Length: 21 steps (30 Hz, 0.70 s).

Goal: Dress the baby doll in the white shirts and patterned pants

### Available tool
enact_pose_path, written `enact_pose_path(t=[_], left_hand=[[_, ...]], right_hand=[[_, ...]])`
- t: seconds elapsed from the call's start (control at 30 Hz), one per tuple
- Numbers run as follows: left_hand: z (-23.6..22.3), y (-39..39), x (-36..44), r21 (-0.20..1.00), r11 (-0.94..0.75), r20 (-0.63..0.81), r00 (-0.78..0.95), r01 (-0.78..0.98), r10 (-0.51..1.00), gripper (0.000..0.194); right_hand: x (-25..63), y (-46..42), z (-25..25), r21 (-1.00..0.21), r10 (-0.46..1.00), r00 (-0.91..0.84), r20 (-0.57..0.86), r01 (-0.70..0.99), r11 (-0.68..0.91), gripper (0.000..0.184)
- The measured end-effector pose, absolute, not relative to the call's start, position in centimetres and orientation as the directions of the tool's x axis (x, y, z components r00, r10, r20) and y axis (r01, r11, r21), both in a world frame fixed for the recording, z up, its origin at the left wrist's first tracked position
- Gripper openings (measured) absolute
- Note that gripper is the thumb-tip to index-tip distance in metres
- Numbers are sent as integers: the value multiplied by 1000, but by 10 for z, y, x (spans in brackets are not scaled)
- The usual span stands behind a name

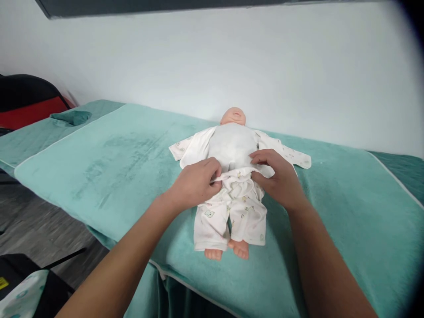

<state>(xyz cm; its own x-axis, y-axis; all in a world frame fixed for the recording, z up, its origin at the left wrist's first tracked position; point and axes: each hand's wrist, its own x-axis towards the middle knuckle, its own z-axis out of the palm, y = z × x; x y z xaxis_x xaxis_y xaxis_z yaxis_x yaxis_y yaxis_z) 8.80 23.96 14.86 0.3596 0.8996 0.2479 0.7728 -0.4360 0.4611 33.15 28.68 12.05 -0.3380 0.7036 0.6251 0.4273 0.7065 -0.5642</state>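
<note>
Teal plush cloth [115, 154] covers the whole table [159, 269], w/ a pale piped edge running along its front and left sides; the pile shows darker brushed streaks left of centre. A baby doll [233, 145] lies face-up approx. mid-table, head toward the wall, bare feet [228, 251] toward the person. It wears a white open top, sleeves spread out flat to both sides, and white printed trousers [232, 216] w/ small animal motifs.

The person's left hand [195, 181] sits at the doll's waist on the left side, fingers closed in a pinch on the trouser waistband [232, 176]. The right hand [274, 174] rests on the other side of the waist, fingers curled down onto the same band and the hem of the top; thumb is hidden, so whether it truly grips can't be told. Both forearms reach in from the bottom edge, bare.

Room: a plain white wall [212, 57] stands right behind the table, w/ a dark strip along the top of view. A 2nd teal-covered surface adjoins at far left, w/ a small folded teal cloth [71, 117] on it. Behind that, sth. black and red [26, 104], prob. a chair. Grey wood-look floor [39, 225] shows at lower left, beside a dark object and a patterned fabric corner [21, 298].
</note>
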Motion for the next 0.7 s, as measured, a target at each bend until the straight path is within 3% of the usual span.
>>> enact_pose_path(t=[0.1,0.2,0.33,0.43,0.53,0.63,0.7], left_hand=[[142,251,94,545,-337,317,183,768,931,11],[141,259,100,738,-279,307,63,615,950,16],[150,262,98,914,-197,125,217,355,968,27],[160,264,86,938,-75,-52,353,337,934,29],[162,269,69,934,-35,-139,453,355,881,29],[151,278,52,933,-51,-119,439,357,890,42],[137,285,46,960,-28,-65,321,279,945,45]], right_hand=[[332,290,116,-476,654,-321,684,483,735,23],[332,291,113,-478,661,-294,691,499,722,19],[329,292,109,-518,685,-225,693,506,690,14],[325,292,107,-561,706,-147,693,505,656,14],[323,293,104,-629,761,-9,648,558,542,14],[322,294,101,-701,820,157,551,619,353,7],[322,296,99,-740,839,224,496,614,274,11]])
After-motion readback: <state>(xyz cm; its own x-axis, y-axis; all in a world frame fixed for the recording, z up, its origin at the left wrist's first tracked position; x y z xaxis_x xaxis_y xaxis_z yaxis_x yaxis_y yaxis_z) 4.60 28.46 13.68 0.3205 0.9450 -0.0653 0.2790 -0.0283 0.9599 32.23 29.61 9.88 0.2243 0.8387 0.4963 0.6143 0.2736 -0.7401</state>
